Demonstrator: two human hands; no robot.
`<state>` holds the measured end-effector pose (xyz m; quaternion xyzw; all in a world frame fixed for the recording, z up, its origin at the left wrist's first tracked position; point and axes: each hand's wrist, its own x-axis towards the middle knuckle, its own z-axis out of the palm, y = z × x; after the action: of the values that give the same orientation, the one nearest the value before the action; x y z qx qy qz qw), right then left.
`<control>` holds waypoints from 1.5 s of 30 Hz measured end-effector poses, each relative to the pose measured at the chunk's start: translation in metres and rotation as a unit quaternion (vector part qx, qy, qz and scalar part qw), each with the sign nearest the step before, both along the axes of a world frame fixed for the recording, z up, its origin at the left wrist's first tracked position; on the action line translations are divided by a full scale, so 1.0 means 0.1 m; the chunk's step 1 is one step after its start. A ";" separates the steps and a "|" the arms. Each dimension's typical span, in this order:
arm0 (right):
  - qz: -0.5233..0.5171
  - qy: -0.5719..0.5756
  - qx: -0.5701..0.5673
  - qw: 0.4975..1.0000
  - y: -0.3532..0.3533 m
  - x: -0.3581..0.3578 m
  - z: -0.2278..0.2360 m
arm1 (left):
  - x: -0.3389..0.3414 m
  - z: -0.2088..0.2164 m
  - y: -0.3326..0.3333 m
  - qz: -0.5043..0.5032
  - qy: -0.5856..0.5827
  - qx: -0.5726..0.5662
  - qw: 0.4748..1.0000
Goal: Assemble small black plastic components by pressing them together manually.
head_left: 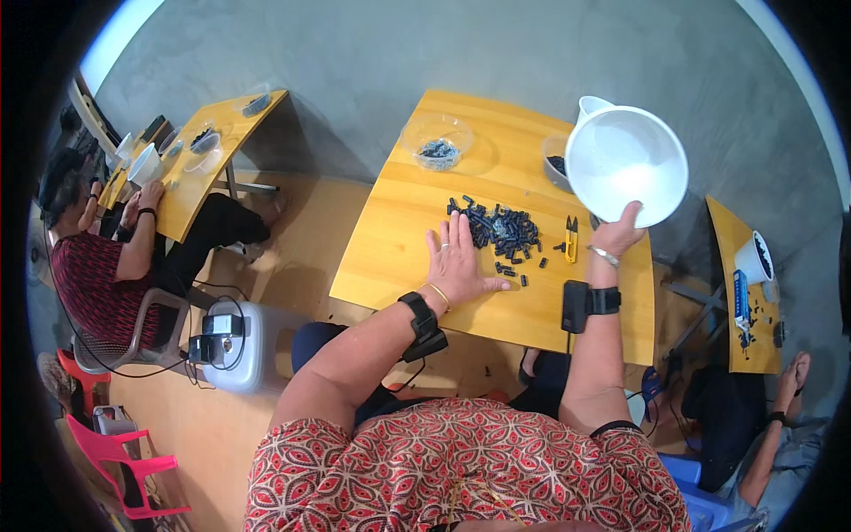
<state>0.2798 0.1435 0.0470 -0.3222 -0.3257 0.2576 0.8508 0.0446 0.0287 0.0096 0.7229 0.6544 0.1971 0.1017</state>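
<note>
My left hand (459, 266) lies flat on the wooden table (381, 253), fingers spread, at the near left edge of a pile of small black cylindrical pieces (514, 229). A few bluish-grey bits are mixed into that pile. My right hand (618, 235) grips the near rim of a white plastic bowl (627, 160), tilted so that its inside shows and no pieces can be seen in it. Between the pile and my right hand lie yellow-handled thread snips (572, 241) with dark blades.
A clear bowl (437, 133) with small grey pieces stands far left on the table. Partly behind the white bowl are a clear tub (557, 164) of black pieces and another white container (592, 105). People sit at tables on both sides; a lidded plastic bin (253, 355) stands left.
</note>
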 end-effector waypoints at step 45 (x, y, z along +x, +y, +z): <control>0.143 -0.584 -0.254 0.758 -0.28 0.15 -0.18 | -0.49 -0.13 -0.18 -0.046 0.080 0.071 0.993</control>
<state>0.2950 0.1154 0.0292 -0.5642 -0.7239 0.2120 0.3356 -0.0045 0.0103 -0.0031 0.7713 0.6106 0.1795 0.0063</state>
